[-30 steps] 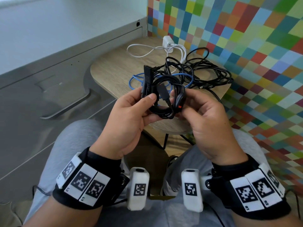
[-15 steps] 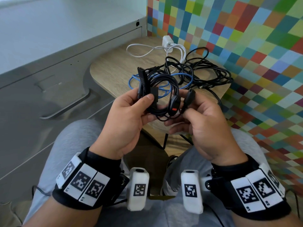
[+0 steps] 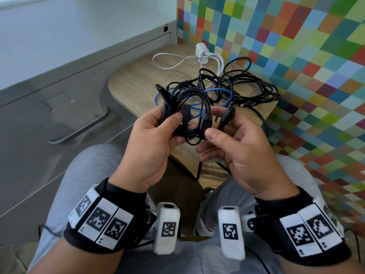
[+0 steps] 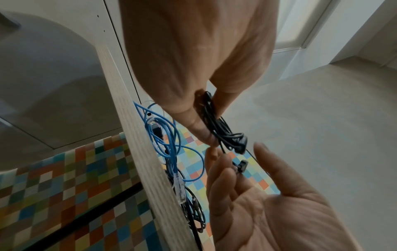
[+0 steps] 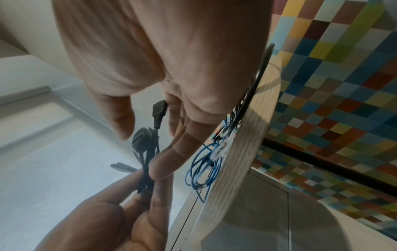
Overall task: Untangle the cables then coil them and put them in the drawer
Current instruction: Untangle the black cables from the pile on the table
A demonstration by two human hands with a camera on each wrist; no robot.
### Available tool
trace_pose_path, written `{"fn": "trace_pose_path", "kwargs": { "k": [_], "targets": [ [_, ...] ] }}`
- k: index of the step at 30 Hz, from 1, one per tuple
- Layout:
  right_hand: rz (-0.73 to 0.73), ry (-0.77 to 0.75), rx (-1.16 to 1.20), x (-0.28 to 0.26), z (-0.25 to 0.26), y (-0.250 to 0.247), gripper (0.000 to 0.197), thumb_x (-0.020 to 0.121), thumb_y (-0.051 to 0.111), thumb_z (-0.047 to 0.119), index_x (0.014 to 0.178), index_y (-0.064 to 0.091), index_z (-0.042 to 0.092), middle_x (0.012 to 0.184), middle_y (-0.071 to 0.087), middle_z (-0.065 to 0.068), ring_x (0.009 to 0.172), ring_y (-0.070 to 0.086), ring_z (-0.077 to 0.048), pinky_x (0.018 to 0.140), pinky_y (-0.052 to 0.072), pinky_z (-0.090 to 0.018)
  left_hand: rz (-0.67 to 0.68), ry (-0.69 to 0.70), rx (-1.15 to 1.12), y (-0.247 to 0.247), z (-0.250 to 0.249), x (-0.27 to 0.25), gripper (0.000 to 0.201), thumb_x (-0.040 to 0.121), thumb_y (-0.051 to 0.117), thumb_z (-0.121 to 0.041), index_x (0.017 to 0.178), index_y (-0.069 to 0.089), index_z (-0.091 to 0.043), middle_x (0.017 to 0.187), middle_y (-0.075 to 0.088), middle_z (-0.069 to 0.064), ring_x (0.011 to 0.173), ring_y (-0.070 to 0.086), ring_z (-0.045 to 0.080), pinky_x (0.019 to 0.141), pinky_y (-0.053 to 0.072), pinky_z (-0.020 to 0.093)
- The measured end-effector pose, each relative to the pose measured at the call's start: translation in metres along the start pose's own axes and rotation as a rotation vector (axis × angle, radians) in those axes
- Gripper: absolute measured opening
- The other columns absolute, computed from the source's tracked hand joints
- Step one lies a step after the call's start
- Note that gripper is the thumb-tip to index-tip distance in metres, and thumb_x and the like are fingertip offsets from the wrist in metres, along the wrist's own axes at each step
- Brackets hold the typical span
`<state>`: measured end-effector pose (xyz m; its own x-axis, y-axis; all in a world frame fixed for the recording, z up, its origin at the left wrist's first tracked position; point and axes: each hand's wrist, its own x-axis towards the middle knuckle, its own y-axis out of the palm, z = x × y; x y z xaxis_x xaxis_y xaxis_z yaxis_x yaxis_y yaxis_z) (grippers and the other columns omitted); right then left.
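Left hand: my left hand [image 3: 152,143] pinches a black coiled cable [image 3: 189,113] between thumb and curled fingers [image 4: 193,118], loops bunched together, held above the near edge of the surface.
Right hand: my right hand [image 3: 243,149] has its fingers [image 5: 178,149] loosely curled, one fingertip touching the coil's loops; a black plug end [image 3: 227,116] lies between fingers and thumb, but I cannot tell how firmly it is held.
Edges and room: the wooden surface [image 3: 138,84] is small with a rounded near-left corner; my hands hang just over its near rim, above my knees in grey trousers [image 3: 92,175].
Materials: the coil is thin, glossy rubbery cord with an oval inline switch [image 3: 205,125] carrying a red mark; the surface shows pale wood grain.
Still tangled: a blue cable [image 3: 217,91] loops under a heap of black cables [image 3: 252,86] on the far right of the surface; a white cable [image 3: 177,62] with its white charger block [image 3: 201,51] lies at the far edge.
Drawer: the grey metal drawer front [image 3: 49,119] with its curved handle [image 3: 83,129] stands to the left, closed.
Around: a checkered multicolour wall [image 3: 296,46] rises just beyond the right and far edges of the surface.
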<state>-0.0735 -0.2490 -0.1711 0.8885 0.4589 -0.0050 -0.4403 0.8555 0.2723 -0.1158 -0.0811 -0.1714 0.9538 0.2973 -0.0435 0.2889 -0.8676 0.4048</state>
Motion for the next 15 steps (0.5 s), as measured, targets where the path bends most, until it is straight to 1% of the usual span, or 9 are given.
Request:
{"fn": "trace_pose_path", "kwargs": {
  "k": [1, 3, 6, 8, 10, 12, 15],
  "targets": [
    [-0.015, -0.013, -0.031, 0.0000, -0.0007, 0.0011, 0.043, 0.083, 0.080, 0.011, 0.123, 0.064, 0.019, 0.098, 0.073, -0.011, 0.072, 0.073, -0.027, 0.061, 0.060, -0.035, 0.005, -0.002, 0.007, 0.0005, 0.0004, -0.0004, 0.020, 0.104, 0.049, -0.002, 0.113, 0.067, -0.004, 0.098, 0.074, 0.011, 0.081, 0.072, 0.015, 0.070, 0.059, 0.026],
    [-0.041, -0.028, -0.071, 0.0004, -0.0016, 0.0022, 0.040, 0.085, 0.075, 0.007, 0.121, 0.066, 0.019, 0.091, 0.074, -0.006, 0.070, 0.072, -0.025, 0.062, 0.062, -0.037, 0.023, -0.005, 0.019, 0.0010, 0.0014, -0.0009, 0.020, 0.103, 0.050, -0.003, 0.113, 0.068, -0.005, 0.100, 0.073, 0.013, 0.082, 0.072, 0.014, 0.068, 0.059, 0.023],
    [-0.056, -0.056, -0.106, 0.0012, -0.0030, 0.0011, 0.035, 0.093, 0.069, -0.003, 0.123, 0.067, 0.015, 0.095, 0.075, -0.007, 0.070, 0.072, -0.026, 0.066, 0.063, -0.039, 0.060, -0.005, 0.036, 0.0006, 0.0037, -0.0009, 0.021, 0.103, 0.052, -0.004, 0.115, 0.068, -0.007, 0.104, 0.074, 0.012, 0.089, 0.071, 0.017, 0.072, 0.059, 0.023],
    [-0.062, -0.068, -0.127, 0.0013, -0.0036, 0.0000, 0.035, 0.094, 0.068, -0.004, 0.122, 0.067, 0.017, 0.098, 0.075, -0.007, 0.071, 0.072, -0.026, 0.066, 0.062, -0.037, 0.078, -0.003, 0.045, -0.0005, 0.0039, -0.0007, 0.021, 0.102, 0.053, -0.003, 0.114, 0.069, -0.009, 0.101, 0.076, 0.008, 0.091, 0.071, 0.016, 0.071, 0.057, 0.021],
    [-0.063, -0.080, -0.154, 0.0015, -0.0037, -0.0008, 0.037, 0.094, 0.068, -0.004, 0.122, 0.068, 0.020, 0.098, 0.075, -0.005, 0.073, 0.073, -0.026, 0.066, 0.062, -0.037, 0.090, -0.002, 0.047, -0.0016, 0.0039, -0.0004, 0.020, 0.101, 0.054, -0.002, 0.112, 0.069, -0.009, 0.098, 0.076, 0.006, 0.091, 0.071, 0.016, 0.071, 0.056, 0.021],
    [-0.063, -0.086, -0.172, 0.0016, -0.0038, -0.0013, 0.038, 0.094, 0.068, -0.005, 0.124, 0.068, 0.020, 0.098, 0.075, -0.004, 0.074, 0.072, -0.025, 0.066, 0.062, -0.037, 0.099, -0.003, 0.049, -0.0026, 0.0044, 0.0000, 0.019, 0.101, 0.054, -0.002, 0.111, 0.069, -0.008, 0.096, 0.076, 0.005, 0.091, 0.071, 0.015, 0.073, 0.056, 0.022],
    [-0.063, -0.089, -0.174, 0.0024, -0.0052, -0.0019, 0.038, 0.094, 0.069, -0.004, 0.125, 0.068, 0.019, 0.099, 0.074, -0.004, 0.077, 0.071, -0.022, 0.065, 0.061, -0.036, 0.108, -0.003, 0.052, -0.0029, 0.0057, 0.0002, 0.017, 0.100, 0.055, -0.001, 0.109, 0.068, -0.007, 0.093, 0.075, 0.005, 0.091, 0.070, 0.016, 0.082, 0.058, 0.031]
  ]
}}
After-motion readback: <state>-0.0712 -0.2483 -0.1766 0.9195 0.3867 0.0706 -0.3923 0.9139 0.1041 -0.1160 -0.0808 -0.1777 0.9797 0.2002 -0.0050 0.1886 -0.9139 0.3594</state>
